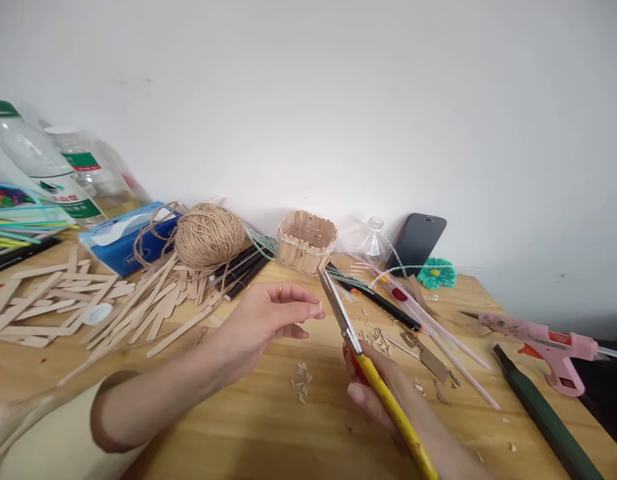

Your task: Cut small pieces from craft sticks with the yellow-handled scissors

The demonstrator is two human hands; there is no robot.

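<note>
Between the thumb and forefinger of my left hand (268, 320) is a small pale wooden piece (320, 307), mostly hidden by the fingertips. My right hand (383, 393) grips scissors (388, 400) with yellow and red handles. Their metal blades point up and away, just right of the wooden piece and apart from it. Tiny wood clippings (301, 383) lie on the table below, between the hands. Behind the blades stands a small basket (304, 252) of upright wooden sticks with a glittery cord around it.
Craft sticks (53, 300) are heaped at left, near a twine ball (209, 233) and a blue tissue pack (123, 240). Bottles (48, 160) stand at far left. A phone (417, 241), teal flower (437, 273), pink glue gun (543, 343) and dark green tool (538, 413) are at right.
</note>
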